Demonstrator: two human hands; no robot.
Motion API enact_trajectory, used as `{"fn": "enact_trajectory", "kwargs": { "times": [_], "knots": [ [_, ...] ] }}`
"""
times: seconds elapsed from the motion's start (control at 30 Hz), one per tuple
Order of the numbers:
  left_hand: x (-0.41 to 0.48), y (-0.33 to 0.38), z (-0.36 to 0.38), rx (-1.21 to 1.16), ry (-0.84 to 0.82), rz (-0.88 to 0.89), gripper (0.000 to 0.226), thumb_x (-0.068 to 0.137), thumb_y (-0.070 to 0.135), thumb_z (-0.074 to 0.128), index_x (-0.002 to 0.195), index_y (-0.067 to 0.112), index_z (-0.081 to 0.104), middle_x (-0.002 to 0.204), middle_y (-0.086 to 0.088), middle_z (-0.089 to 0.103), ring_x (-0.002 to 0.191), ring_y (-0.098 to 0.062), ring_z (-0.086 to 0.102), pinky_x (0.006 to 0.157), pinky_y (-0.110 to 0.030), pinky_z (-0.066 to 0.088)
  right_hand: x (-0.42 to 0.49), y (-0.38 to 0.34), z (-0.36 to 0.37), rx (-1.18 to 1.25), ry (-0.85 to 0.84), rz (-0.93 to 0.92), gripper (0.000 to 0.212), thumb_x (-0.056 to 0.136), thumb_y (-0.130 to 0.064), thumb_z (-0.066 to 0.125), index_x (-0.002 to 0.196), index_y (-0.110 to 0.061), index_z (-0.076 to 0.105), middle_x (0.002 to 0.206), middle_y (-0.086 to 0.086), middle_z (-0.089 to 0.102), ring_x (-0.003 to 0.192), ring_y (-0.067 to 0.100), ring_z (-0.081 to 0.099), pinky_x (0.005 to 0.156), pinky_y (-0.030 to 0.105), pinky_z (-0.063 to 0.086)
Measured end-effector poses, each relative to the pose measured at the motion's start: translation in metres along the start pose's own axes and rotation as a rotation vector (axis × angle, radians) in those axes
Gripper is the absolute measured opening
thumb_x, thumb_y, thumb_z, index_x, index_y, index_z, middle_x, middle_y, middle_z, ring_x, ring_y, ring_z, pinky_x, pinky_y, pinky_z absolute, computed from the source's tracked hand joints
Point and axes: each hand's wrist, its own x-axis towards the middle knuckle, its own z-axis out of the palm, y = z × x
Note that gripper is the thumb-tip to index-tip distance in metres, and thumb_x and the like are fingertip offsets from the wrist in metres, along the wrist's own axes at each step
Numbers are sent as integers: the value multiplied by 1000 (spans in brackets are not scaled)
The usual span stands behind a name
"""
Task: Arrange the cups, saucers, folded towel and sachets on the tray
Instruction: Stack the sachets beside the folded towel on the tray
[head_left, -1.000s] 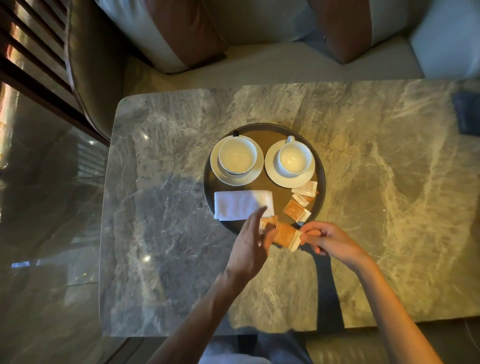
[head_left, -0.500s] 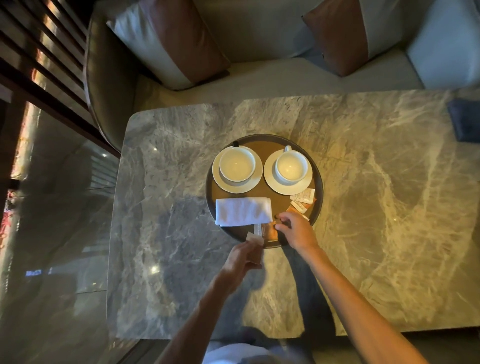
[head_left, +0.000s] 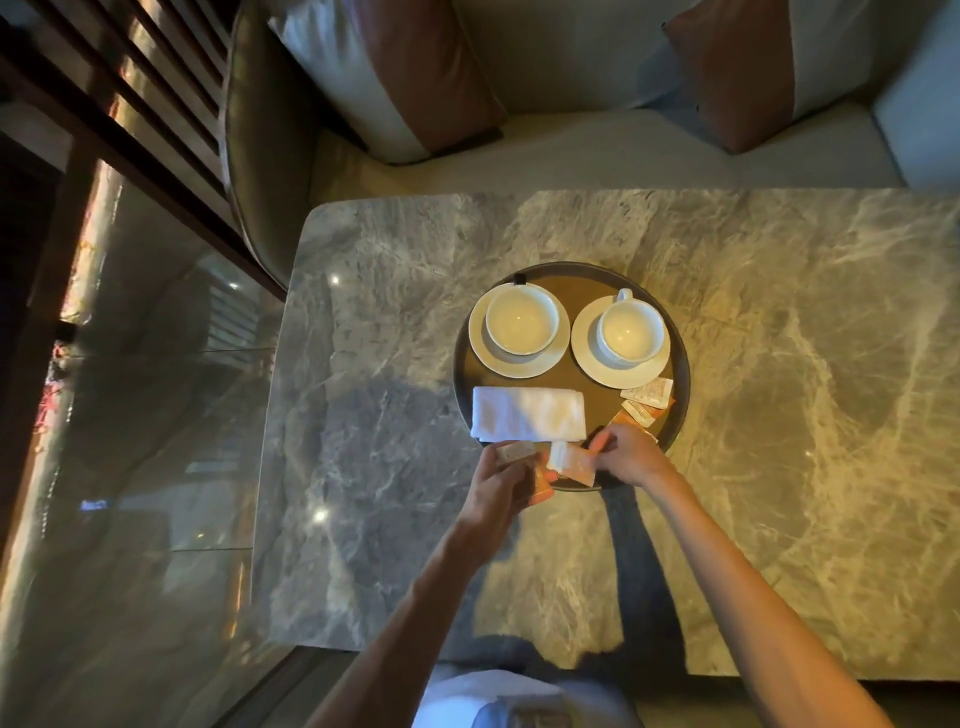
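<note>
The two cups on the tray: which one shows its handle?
The right cup: its handle pokes out at the far rim. The left cup shows no handle.

Marble table and the seating around it

The grey veined marble table (head_left: 779, 467) fills the middle of the view. Beyond its far edge runs a pale sofa seat (head_left: 597, 156) with two brown-and-cream cushions, one (head_left: 395, 78) toward the far-left corner, the other (head_left: 737, 67) further right. Left of the table lies a glossy floor (head_left: 130, 493) (reflecting small lights), with dark wooden slats (head_left: 104, 93) beyond its far-left corner.
</note>
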Motion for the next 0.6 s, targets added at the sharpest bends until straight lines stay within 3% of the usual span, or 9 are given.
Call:
{"fn": "enact_trajectory", "kwargs": {
  "times": [0.1,0.2,0.27,0.37,0.43,0.5,0.6],
  "knots": [
    [-2,4,0,25,-20,42,20,91,6,50,110,8,55,113,-28,57,103,-42,56,88,-49,49,-29,4,-23,91,-20,43,14,79,-16,80,75,-18,67,86,0,68,89,19,63,79,30,45],
    [0,0,-4,34,-132,130,55,80,29,56,125,-3,48,126,-33,55,113,-45,56,97,-59,45,-68,7,-24,477,160,81,14,77,-19,82,85,-17,70,86,-1,68,78,13,61,65,25,43],
    [1,3,1,-44,-222,93,57,89,31,55,133,-2,43,130,-30,56,117,-43,57,97,-57,48,-88,2,-11,644,221,83,18,77,-24,82,91,-18,71,80,-4,66,69,8,57,55,20,38],
    [-1,7,21,-98,-264,-12,29,99,28,52,123,14,57,118,-14,69,111,-29,66,86,-39,57,-101,-6,13,736,236,83,15,80,-23,79,92,-18,70,75,-5,66,67,7,57,51,16,38],
    [-1,6,33,-52,-261,9,14,98,22,55,105,19,67,105,-15,70,101,-30,68,82,-37,58,-100,-7,23,796,242,86,11,81,-19,78,88,-15,71,71,-4,68,65,7,59,49,14,41],
    [0,3,36,8,-302,104,8,94,13,60,97,12,67,96,-20,59,92,-36,58,79,-44,53,-97,-3,28,828,216,75,11,82,-18,78,88,-11,73,70,-2,71,62,8,63,50,15,44],
    [4,1,41,46,-236,163,27,85,11,63,103,-9,57,92,-21,58,87,-36,57,79,-46,49,-84,12,19,757,191,12,7,86,-20,73,82,-15,74,68,-3,73,57,6,62,53,18,45]
  ]
}}
